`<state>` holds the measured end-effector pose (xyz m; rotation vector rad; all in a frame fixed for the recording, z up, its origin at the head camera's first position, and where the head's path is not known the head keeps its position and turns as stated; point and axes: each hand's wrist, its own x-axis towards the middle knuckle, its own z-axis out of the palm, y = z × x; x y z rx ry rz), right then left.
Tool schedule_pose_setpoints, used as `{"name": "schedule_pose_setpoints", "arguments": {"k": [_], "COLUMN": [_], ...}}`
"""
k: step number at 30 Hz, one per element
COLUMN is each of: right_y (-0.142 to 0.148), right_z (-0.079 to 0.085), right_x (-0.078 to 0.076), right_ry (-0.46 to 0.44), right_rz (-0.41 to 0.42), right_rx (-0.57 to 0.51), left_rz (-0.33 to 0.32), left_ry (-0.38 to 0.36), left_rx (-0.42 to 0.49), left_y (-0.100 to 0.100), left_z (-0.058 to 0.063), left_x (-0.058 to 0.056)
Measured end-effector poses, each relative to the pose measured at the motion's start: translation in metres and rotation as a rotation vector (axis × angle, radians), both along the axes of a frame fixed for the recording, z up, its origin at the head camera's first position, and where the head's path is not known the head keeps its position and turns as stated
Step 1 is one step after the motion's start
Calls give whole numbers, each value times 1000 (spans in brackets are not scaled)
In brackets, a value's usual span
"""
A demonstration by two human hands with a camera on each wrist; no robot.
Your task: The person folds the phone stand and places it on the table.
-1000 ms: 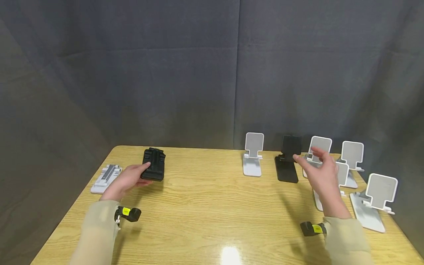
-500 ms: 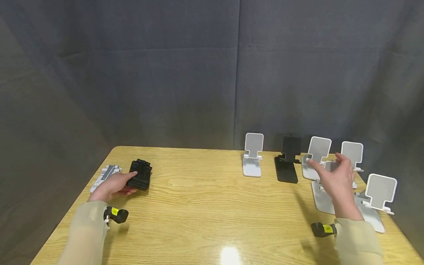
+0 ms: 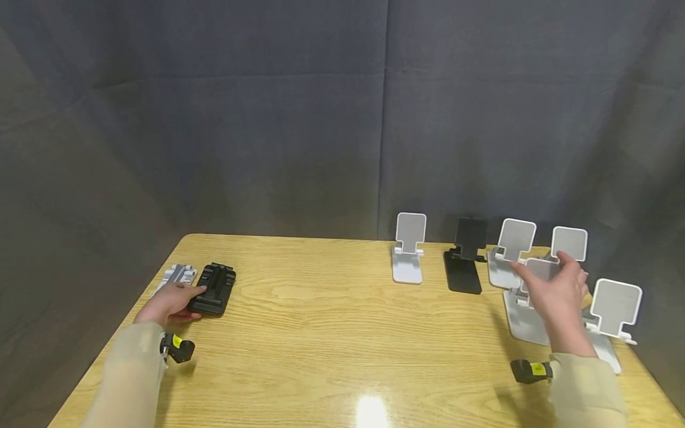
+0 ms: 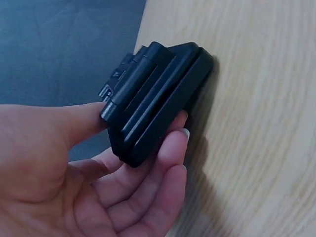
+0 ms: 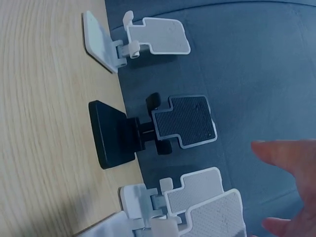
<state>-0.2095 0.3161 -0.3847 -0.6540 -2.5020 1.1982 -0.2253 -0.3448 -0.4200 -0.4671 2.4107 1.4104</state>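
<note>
In the head view my left hand [image 3: 170, 302] grips a folded black phone stand [image 3: 216, 288] at the left of the table, thumb on top and fingers beneath. The left wrist view shows this folded stand [image 4: 158, 98] tilted, with its lower edge close to the wood. A folded white phone stand [image 3: 179, 272] lies just behind that hand. On the right side, my right hand [image 3: 559, 297] hovers among unfolded white stands, thumb and fingers spread apart with nothing between them. Nearest to it is a white phone stand [image 3: 527, 318], partly covered by the hand.
An unfolded white stand [image 3: 411, 232] and an unfolded black stand [image 3: 471, 238] stand near the back edge. More white stands, such as one [image 3: 618, 306] at far right, crowd that side. A dark curtain [image 3: 299, 148] hangs behind the wooden table [image 3: 332, 321].
My left hand has carried the folded black stand leftward and down, beside the folded white one. My right hand has moved right, away from the unfolded black stand.
</note>
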Motion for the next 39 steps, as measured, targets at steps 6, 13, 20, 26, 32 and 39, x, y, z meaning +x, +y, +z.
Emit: {"name": "schedule_pose_setpoints", "arguments": {"k": [6,13,20,26,32,39], "right_y": [6,19,33,38,40,40], "right_z": [-4,-8,-18,-23,-25,-29], "right_x": [0,0,1,0,-2,-4], "right_ry": [-20,-44,-92,-93,-90,-56], "right_rz": [-21,12,115,118,115,110], "right_rx": [-29,-102,-42,9,4,54], "left_rz": [4,14,31,45,64,84], "left_ry": [15,64,98,97,77,84], "left_rx": [-124,-323,-450,-454,-439,-423], "left_y": [-2,-2,0,0,1,0], "left_z": [-3,-6,-6,-6,-8,-10], "left_x": [1,3,8,11,12,12]}}
